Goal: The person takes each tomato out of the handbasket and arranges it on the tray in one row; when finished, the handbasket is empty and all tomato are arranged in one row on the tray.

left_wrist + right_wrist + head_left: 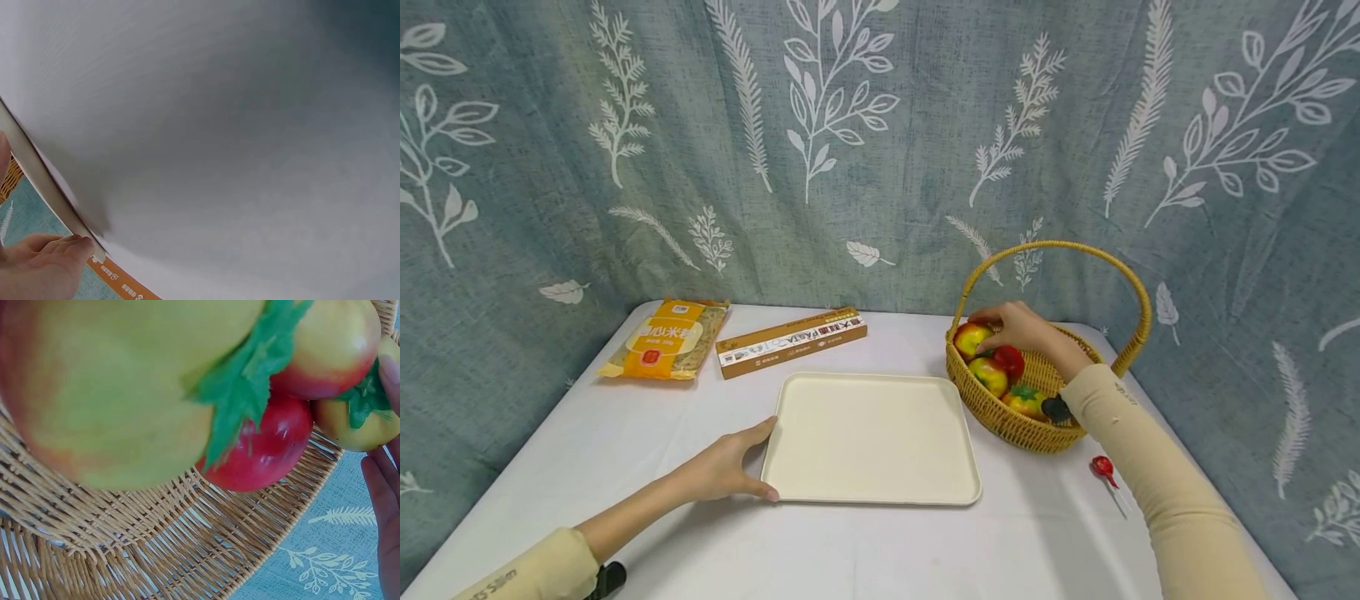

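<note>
My left hand (718,468) rests at the left side of a cream rectangular tray (872,437), thumb by the near corner and fingers spread along the edge. In the left wrist view its fingertips touch the tray's rim (47,181). My right hand (1018,327) reaches into a wicker basket (1000,421) and grips a yellow-red persimmon-like fruit (969,340) with a green leafy cap, thumb and fingers on either side. In the right wrist view this fruit (350,428) sits beyond a shiny red fruit (265,450). Similar yellow-red fruits (988,377) lie nearby in the basket.
A yellow grain bag (666,340) and a brown pasta box (792,342) lie at the back left of the white table (850,546). Right of the tray, a red lollipop (1102,468) lies beneath my right forearm. The basket's tall handle (1060,244) arches beyond my right hand. A patterned curtain (880,150) hangs behind.
</note>
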{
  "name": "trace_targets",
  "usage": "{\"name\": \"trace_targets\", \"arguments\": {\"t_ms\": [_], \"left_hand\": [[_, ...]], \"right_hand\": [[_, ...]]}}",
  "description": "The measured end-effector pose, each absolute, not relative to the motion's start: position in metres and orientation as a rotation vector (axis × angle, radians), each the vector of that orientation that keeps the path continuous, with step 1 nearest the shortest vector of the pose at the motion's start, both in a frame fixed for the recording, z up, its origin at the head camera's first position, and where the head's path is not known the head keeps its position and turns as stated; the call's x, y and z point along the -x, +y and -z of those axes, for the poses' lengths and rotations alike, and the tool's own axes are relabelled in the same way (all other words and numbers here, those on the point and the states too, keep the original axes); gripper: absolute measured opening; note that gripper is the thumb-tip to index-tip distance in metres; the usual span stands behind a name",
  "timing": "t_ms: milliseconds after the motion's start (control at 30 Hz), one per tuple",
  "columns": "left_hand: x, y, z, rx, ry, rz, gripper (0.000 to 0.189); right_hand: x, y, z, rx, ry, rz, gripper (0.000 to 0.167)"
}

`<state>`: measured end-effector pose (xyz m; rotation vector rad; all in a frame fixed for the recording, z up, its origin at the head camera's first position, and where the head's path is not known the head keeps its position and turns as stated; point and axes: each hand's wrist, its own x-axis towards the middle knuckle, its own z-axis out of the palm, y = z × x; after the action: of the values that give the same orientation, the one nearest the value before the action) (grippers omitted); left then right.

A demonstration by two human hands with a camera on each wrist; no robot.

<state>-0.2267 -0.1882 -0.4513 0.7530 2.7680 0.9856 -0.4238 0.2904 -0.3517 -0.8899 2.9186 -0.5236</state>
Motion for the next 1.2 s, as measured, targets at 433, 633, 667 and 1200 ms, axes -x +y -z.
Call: {"name": "trace_targets", "arguments": {"t_ms": [433, 633, 667, 1200], "left_hand": [[0.227, -0.188, 0.450, -0.747, 2.757, -0.981, 0.116], [0.227, -0.187, 0.450, -0.739, 2.754, -0.982, 0.115], [0.227, -0.187, 0.451, -0.738, 2.753, -0.982, 0.115], [0.227, -0.187, 0.451, -0.741, 2.748, -0.980, 0.116]], "right_hand": [[0.415, 0.295, 0.340, 0.827, 2.964, 0.603, 0.057], [0.408, 0.298, 0.334, 0.824, 2.989, 0.626, 0.058], [0.406, 0.298, 0.334, 0.830, 2.993, 0.628, 0.057], [0.379, 0.308, 0.323, 0.805, 3.069, 0.704, 0.061]]}}
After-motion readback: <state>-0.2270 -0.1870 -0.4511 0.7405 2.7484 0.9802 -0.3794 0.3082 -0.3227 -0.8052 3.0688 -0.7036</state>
